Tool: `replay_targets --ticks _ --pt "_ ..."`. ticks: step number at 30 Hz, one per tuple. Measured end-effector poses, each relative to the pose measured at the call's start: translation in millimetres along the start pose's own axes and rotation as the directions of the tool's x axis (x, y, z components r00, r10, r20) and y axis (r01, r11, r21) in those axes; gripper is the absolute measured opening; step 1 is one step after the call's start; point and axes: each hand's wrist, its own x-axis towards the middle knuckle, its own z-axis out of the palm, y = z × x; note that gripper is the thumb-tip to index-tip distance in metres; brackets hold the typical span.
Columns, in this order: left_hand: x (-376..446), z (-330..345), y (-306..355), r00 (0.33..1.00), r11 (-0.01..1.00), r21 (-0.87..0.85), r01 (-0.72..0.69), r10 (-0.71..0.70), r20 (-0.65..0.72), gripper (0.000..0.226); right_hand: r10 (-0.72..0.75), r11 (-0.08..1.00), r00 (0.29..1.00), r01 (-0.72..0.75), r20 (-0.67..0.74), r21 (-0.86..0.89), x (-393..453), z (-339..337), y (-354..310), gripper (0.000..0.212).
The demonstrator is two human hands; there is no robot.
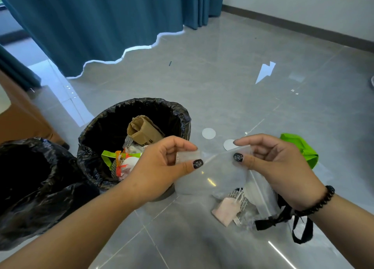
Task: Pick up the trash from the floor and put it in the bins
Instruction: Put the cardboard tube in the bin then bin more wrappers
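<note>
I pinched the clear bag (212, 175) between both hands, left hand (162, 167) nearer the bin (182, 115), right hand (283, 167) farther.

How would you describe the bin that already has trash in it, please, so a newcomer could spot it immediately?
Below the teal curtain two black-lined bins stand on the grey floor. Take the right-hand bin, beside the left hand. Unlike its neighbour, it shows a brown cardboard piece and colourful scraps.
</note>
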Motion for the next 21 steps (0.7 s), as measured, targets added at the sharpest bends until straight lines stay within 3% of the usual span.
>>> replay_targets --ticks 2,5,7,10,12,16,21 --pt "0 2 0 1.0 1.0 0.022 0.004 -0.004 0.003 0.035 0.015 1.0 0.999 -0.014 -0.043 0.013 -1 -2 1 0.046" --pt "0 3 3 0.999 0.997 0.065 -0.032 0.033 -0.021 0.031 0.027 0.997 0.992 -0.018 -0.127 0.071 -2 -4 1 0.025" --pt "0 4 3 0.998 0.997 0.064 -0.052 0.055 -0.038 0.027 0.044 0.992 0.987 -0.025 -0.153 0.124 -2 -4 0 0.024" --pt "1 5 2 1.0 0.998 0.057 0.013 -0.015 0.021 0.036 0.038 0.989 0.982 -0.011 -0.186 0.145 -1 0 -4 0.024" --pt "0 5 -1 0.995 0.995 0.084 0.045 -0.052 0.088 0.044 0.015 0.995 0.978 0.006 -0.207 0.104 0 0 -5 0.023" --pt "-1 6 -8 0.998 0.979 0.201 -0.028 0.014 0.069 0.043 -0.001 1.0 0.978 0.004 -0.207 0.014 -2 0 -7 0.027" --pt "2 1 -12 0.996 0.946 0.322 -0.018 -0.012 0.089 0.02 -0.042 0.989 0.987 0.019 -0.153 -0.148 -7 -2 0 0.03"
